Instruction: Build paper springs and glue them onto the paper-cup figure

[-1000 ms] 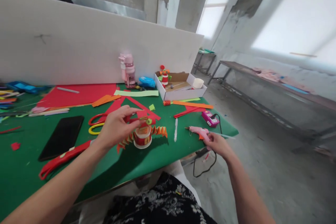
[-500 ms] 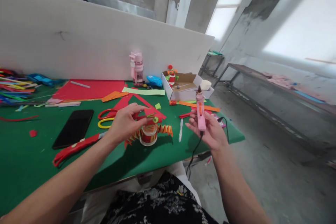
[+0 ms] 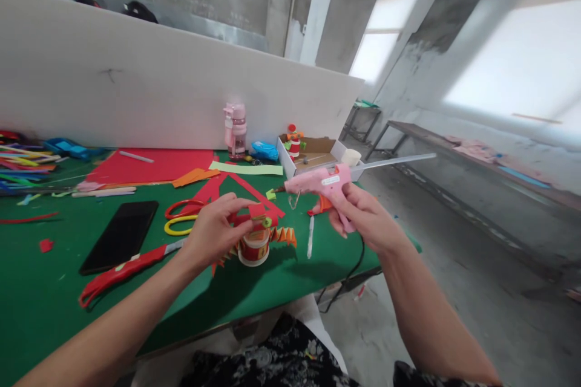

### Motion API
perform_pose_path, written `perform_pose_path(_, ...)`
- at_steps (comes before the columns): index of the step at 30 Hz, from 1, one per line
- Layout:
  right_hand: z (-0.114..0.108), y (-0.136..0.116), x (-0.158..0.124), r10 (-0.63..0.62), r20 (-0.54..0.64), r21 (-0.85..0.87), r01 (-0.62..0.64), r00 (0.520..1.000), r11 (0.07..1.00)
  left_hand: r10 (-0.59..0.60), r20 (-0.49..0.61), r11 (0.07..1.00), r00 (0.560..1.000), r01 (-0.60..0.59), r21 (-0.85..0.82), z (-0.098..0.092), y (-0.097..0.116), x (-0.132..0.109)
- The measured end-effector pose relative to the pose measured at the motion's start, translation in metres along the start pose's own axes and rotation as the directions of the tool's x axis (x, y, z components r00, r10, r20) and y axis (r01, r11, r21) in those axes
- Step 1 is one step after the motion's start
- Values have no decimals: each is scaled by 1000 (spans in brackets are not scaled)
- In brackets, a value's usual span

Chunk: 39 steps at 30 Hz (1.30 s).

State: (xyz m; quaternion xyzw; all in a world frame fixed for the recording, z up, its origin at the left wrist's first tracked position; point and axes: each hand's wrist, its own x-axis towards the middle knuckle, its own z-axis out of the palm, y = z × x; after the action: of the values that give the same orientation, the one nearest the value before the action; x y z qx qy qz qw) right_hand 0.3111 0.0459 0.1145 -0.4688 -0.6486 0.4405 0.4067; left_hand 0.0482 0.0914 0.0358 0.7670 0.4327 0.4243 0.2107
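Note:
My right hand [image 3: 363, 217] is closed around the handle of a pink hot glue gun [image 3: 323, 182]. Its nozzle points left, and a clear glue stick [image 3: 394, 161] juts out of its back. A paper cup figure [image 3: 254, 249] stands upright on the table, with pleated orange paper strips [image 3: 284, 236] at its sides. Pinched on top of the cup, a red paper roll [image 3: 262, 213] with a green button-like spot is between the fingers of my left hand [image 3: 222, 225]. The nozzle is apart from the roll, to its upper right.
Left of the cup lie scissors [image 3: 180, 225], a red-handled knife [image 3: 124, 269] and a black phone [image 3: 120, 236]. Behind are a pink bottle [image 3: 236, 133] and a white box [image 3: 290, 163] with a small figure. The gun's black cord [image 3: 351, 275] hangs over the table's edge.
My right hand has turned the glue gun from upright to sideways, its nozzle now toward the cup figure. My left hand stays on the red roll. The view has tilted up slightly.

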Motion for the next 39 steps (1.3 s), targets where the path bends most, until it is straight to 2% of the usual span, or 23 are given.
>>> perform_pose_path(5,4,-15,-4,-18,80,-298,41,997,954,2,3,1000,1000,-2,-4,1,2,-1)
perform_pose_path(9,13,-20,-10,-71,67,-494,95,995,864,-8,9,1000,1000,8,-6,1,2,-1)
perform_pose_path(14,20,-20,-13,-153,63,-622,158,986,767,-19,3,1000,1000,19,-7,1,3,-1)
perform_pose_path(24,24,-19,-11,-218,96,-675,224,971,702,4,-4,1000,1000,-4,-17,0,5,-1)
perform_pose_path(39,25,-16,-8,-179,106,-628,205,978,751,8,4,1000,1000,-8,-22,-1,5,-2)
